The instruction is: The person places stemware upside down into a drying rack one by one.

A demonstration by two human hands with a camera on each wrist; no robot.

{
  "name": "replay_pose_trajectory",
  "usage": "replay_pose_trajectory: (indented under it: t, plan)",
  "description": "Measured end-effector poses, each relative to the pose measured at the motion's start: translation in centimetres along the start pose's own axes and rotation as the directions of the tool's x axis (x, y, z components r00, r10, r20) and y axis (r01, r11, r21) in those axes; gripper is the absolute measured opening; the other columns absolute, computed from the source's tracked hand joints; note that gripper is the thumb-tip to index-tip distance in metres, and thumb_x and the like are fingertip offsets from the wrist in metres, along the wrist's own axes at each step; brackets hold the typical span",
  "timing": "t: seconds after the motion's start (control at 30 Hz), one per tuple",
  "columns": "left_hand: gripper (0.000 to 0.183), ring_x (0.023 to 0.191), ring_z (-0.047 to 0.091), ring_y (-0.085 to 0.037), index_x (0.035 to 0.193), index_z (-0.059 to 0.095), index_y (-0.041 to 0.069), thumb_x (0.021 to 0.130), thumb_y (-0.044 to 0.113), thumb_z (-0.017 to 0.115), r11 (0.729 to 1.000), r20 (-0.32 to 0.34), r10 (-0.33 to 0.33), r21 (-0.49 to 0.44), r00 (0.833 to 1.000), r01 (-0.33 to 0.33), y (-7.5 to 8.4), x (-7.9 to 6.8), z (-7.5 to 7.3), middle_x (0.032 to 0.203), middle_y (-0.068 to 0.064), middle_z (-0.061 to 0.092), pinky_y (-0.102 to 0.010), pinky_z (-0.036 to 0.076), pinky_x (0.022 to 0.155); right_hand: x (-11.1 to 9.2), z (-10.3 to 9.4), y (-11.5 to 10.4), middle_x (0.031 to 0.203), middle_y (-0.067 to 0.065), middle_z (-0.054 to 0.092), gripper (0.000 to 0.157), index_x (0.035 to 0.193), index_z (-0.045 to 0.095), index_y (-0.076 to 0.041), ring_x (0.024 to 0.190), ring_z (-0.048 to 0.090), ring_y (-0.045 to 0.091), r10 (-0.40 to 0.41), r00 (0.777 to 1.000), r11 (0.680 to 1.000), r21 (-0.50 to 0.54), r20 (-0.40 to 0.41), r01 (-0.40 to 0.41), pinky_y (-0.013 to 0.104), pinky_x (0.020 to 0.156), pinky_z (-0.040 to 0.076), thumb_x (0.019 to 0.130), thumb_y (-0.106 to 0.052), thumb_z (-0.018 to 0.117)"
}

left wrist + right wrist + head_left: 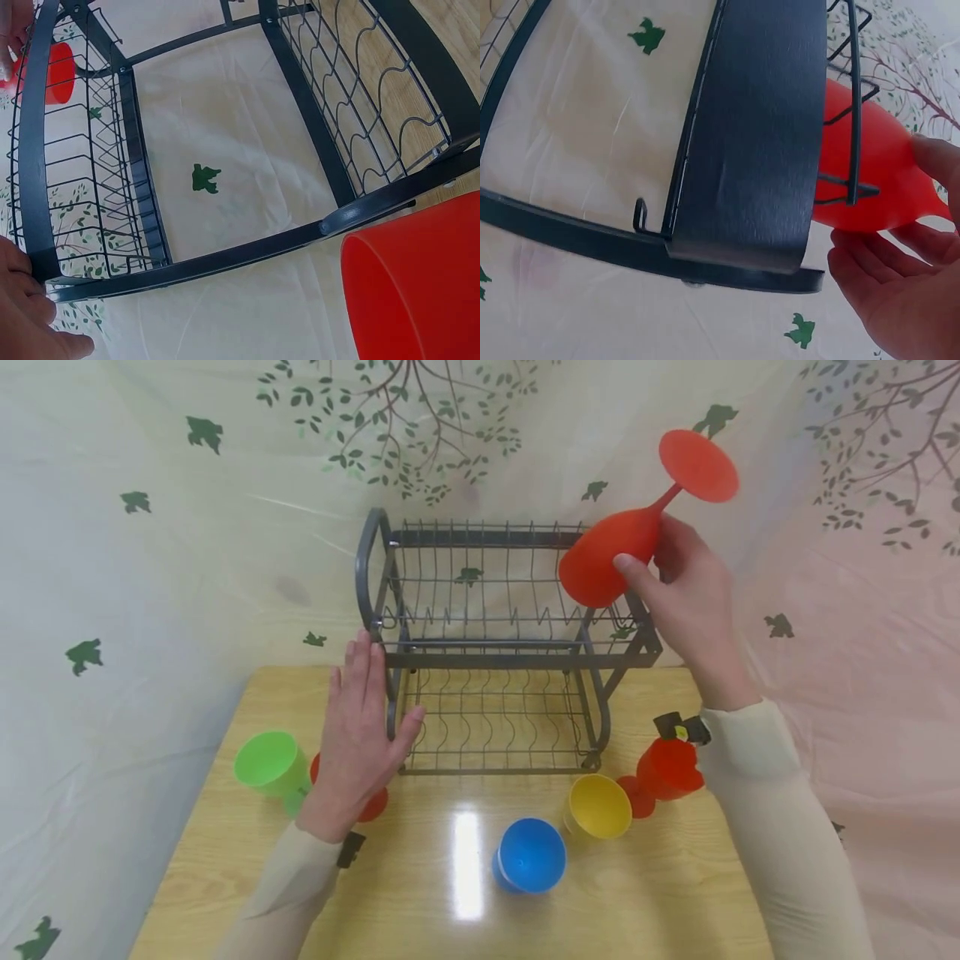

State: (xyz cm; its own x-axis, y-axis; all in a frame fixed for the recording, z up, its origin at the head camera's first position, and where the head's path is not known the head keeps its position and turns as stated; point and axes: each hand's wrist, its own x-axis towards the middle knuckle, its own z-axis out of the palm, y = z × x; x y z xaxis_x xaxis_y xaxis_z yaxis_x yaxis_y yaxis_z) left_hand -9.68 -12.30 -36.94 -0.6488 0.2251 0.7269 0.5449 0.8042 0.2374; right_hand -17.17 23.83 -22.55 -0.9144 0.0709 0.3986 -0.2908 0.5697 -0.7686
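Note:
A dark two-tier dish rack [480,659] stands at the back of the table. My right hand [697,602] grips a red plastic goblet [611,556] by its bowl, thumb on the near side. The goblet is tilted, mouth down to the left over the right end of the upper tier, foot up to the right. In the right wrist view, its bowl [885,165] shows behind the rack's end wires. My left hand [356,718] rests against the rack's left side, fingers straight and thumb spread.
A green goblet [270,762] is at the left, beside another red goblet [372,806] partly hidden by my left hand. In front are a blue cup [532,857] and a yellow cup [600,807]. A further red goblet [667,770] lies near my right sleeve.

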Motion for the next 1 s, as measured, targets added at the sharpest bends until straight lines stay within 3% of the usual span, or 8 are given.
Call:
replay_pose_trajectory:
  t: [0.3, 0.67, 1.0]
  plan:
    - [0.083, 0.159, 0.01, -0.034, 0.164, 0.012, -0.001, 0.108, 0.056, 0.032, 1.0, -0.008, 0.002, -0.002, 1.0, -0.002, -0.1, 0.1, 0.0, 0.171, -0.022, 0.014, -0.063, 0.014, 0.124, 1.0, -0.3, -0.3, 0.152, 0.003, 0.055, 0.066, 0.159, 0.041, -0.019, 0.136, 0.054, 0.025, 0.027, 0.994, 0.991, -0.131, 0.109, -0.013, 0.042, 0.11, 0.049, 0.1, -0.034, 0.067]
    - [0.086, 0.159, 0.009, -0.035, 0.161, 0.018, -0.009, 0.108, 0.058, 0.03, 1.0, 0.023, -0.013, 0.009, 1.0, 0.012, 0.1, 0.2, -0.2, 0.169, -0.026, 0.016, -0.061, 0.013, 0.125, 1.8, 0.3, -1.1, 0.155, 0.006, 0.051, 0.071, 0.163, 0.032, -0.016, 0.136, 0.054, 0.03, 0.13, 0.964, 0.964, -0.258, 0.234, -0.067, 0.048, 0.105, 0.053, 0.102, -0.034, 0.065]
    - [0.082, 0.159, 0.01, -0.034, 0.165, 0.01, 0.0, 0.108, 0.055, 0.033, 1.0, -0.005, 0.006, -0.001, 1.0, -0.006, 0.0, 0.1, 0.0, 0.17, -0.023, 0.014, -0.063, 0.015, 0.124, 2.5, 0.9, -0.6, 0.151, 0.013, 0.054, 0.07, 0.161, 0.033, -0.011, 0.132, 0.056, 0.036, 0.117, 0.958, 0.953, -0.3, 0.262, -0.035, 0.052, 0.103, 0.054, 0.102, -0.031, 0.065]
